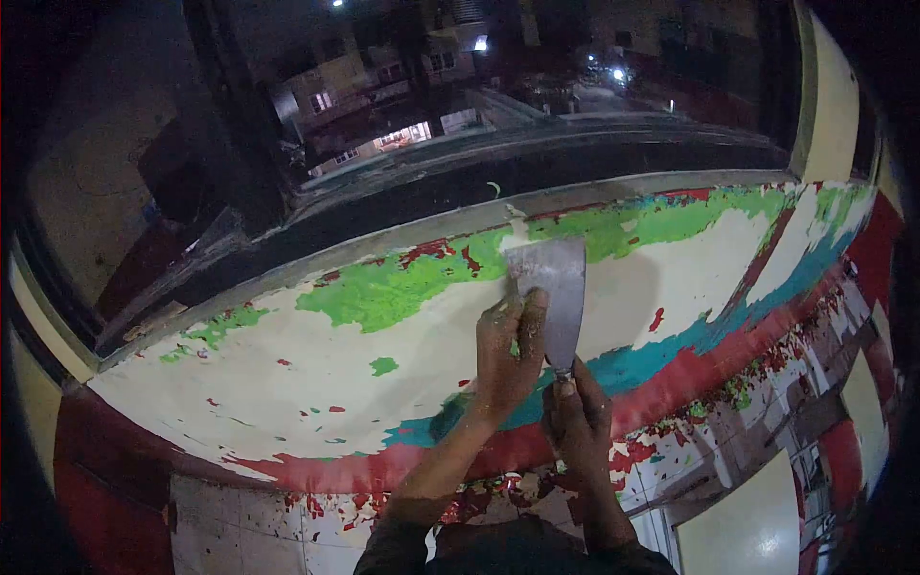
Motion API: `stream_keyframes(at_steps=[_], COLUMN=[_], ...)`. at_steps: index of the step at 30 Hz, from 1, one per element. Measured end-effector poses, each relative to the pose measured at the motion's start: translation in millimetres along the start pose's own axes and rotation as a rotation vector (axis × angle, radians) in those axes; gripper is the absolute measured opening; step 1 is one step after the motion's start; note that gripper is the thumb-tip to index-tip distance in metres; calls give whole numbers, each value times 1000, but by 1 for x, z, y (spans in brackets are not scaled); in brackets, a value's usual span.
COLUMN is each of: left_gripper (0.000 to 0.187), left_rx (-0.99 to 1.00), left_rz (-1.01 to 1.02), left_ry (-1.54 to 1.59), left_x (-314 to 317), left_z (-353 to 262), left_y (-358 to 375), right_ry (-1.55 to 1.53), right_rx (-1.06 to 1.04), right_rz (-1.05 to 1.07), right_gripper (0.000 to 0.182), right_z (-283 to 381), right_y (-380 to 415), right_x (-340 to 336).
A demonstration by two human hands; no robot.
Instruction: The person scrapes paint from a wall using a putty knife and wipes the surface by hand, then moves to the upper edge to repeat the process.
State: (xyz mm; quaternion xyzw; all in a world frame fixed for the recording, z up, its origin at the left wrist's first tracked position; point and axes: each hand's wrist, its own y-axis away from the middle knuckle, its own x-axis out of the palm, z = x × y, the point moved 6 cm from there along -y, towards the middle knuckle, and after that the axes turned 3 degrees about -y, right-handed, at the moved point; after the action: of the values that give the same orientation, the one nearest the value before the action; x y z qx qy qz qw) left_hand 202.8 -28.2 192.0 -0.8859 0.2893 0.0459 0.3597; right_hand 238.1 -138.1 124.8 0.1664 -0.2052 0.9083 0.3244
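A wide metal scraper (565,297) is held upright over the sill, its broad edge against the green paint near the sill's back. My right hand (577,412) is wrapped round the scraper's handle at the lower end. Higher up, my left hand (513,350) presses its fingers on the left side of the blade. Beneath both lies the curved sill (383,412), cream with peeling patches of green paint (374,287), a teal band (642,362) and a red front edge (355,470). A loose cream flake (517,225) sits by the blade's edge.
Behind the sill is a dark window frame (460,172) with lit buildings outside. Paint chips (517,489) lie scattered on the tiled floor below. A pale panel (747,522) stands at the lower right, and red wall (105,479) shows at the left.
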Motion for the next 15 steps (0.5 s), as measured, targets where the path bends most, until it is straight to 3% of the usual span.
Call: stream_keyframes(at_steps=[1, 4, 5, 8, 9, 12, 13, 15], left_gripper=[14, 26, 23, 14, 15, 22, 16, 17], left_rx=[176, 235, 49, 114, 294, 351, 62, -33], left_rz=[-98, -262, -117, -133, -295, -323, -90, -61], left_ry=[-71, -117, 41, -109, -155, -203, -88, 21], left_x=[-3, -11, -12, -2, -2, 1, 1, -4], left_z=[-7, -22, -23, 1, -5, 9, 14, -3], left_y=[-3, -15, -18, 15, 24, 24, 14, 7], right_ry=[20, 62, 58, 107, 135, 145, 134, 115], right_rx=[-7, -22, -44, -8, 23, 49, 36, -5], right_rz=[-6, 6, 45, 41, 24, -11, 3, 38], right_gripper=[43, 41, 41, 40, 40, 38, 38, 38], right_z=[1, 7, 8, -21, -26, -27, -20, -5], right_y=[-4, -13, -11, 9, 13, 8, 6, -2], right_x=[1, 5, 6, -12, -16, -15, -11, -3])
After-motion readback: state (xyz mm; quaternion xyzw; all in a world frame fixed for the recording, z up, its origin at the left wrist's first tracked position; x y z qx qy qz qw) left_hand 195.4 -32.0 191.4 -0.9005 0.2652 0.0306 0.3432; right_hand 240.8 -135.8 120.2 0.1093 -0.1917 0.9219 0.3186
